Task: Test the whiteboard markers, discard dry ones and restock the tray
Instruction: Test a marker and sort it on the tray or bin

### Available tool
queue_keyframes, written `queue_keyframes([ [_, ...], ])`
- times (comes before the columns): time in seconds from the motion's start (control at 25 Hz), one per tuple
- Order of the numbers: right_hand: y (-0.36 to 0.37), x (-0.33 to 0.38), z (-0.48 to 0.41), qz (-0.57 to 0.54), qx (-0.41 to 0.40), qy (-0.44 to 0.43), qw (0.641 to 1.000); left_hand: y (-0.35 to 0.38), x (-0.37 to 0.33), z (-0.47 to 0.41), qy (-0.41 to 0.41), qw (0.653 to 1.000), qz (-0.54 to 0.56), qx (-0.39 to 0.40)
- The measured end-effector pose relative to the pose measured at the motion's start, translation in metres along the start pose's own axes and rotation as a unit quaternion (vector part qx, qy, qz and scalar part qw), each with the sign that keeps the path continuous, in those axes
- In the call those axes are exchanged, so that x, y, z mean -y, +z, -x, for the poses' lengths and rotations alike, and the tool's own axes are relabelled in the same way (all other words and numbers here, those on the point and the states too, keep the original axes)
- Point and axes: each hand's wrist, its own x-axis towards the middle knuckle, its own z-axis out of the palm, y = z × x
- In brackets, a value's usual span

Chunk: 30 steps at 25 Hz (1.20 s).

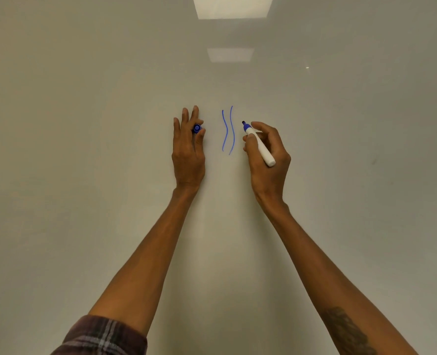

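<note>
1. Closest of all, at the bottom left, a checked sleeve (102, 336), pushed up on the left arm.
2. On the other side, the bare right arm, with a dark tattoo (348, 331) near the bottom edge.
3. Both arms reaching up to a whiteboard (84, 124) filling the whole view.
4. Up on the left side, the left hand (188, 152), back toward the camera, long fingers pointing up.
5. Its grip: thumb and first finger pinching a small blue cap (197, 128), the other fingers straight and loose.
6. Further right, the right hand (268, 160), fingers curled.
7. Its grip: closed round a white marker (259, 146), held like a pencil, thumb and fingers close to the blue front end.
8. Cap off the marker, its dark tip (243, 122) pointing up and left, the white back end sticking out down and right over the hand.
9. Tip very near the board; touching or not, cannot tell.
10. On the board, two wavy blue lines (227, 131), side by side, running up and down, between the two hands and just left of the tip.
11. High up on the board, two pale squares of light (232, 7), one above the other.
</note>
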Motion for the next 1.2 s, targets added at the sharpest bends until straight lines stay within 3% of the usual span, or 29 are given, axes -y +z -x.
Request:
queue_keyframes([
  [0.32, 0.012, -0.009, -0.031, 0.136, -0.008, -0.125, 0.983, 0.0, 0.002, 0.002, 0.01, 1.0, -0.016, -0.019],
  [0.44, 0.005, -0.017, -0.022, 0.183, 0.018, -0.134, 0.974, -0.001, 0.0, 0.003, 0.014, 0.999, -0.017, -0.023],
  [0.64, -0.007, -0.033, 0.035, 0.207, -0.004, -0.083, 0.975, -0.001, -0.005, 0.003, 0.049, 0.998, -0.033, -0.035],
  [0.76, -0.007, -0.022, 0.029, 0.15, -0.036, -0.035, 0.987, 0.0, -0.003, 0.003, 0.074, 0.996, -0.033, -0.039],
  [0.88, -0.007, -0.008, -0.014, 0.104, -0.076, -0.062, 0.99, 0.0, 0.001, 0.002, 0.091, 0.995, -0.036, -0.033],
  [1.0, -0.005, -0.008, -0.036, 0.145, -0.034, -0.108, 0.983, 0.0, 0.003, 0.001, 0.103, 0.993, -0.039, -0.031],
  [1.12, -0.012, -0.026, -0.007, 0.222, -0.012, -0.141, 0.965, 0.001, 0.006, 0.001, 0.1, 0.993, -0.048, -0.026],
  [1.2, -0.017, -0.039, 0.019, 0.212, -0.019, -0.119, 0.97, 0.0, 0.006, 0.002, 0.09, 0.994, -0.052, -0.025],
])
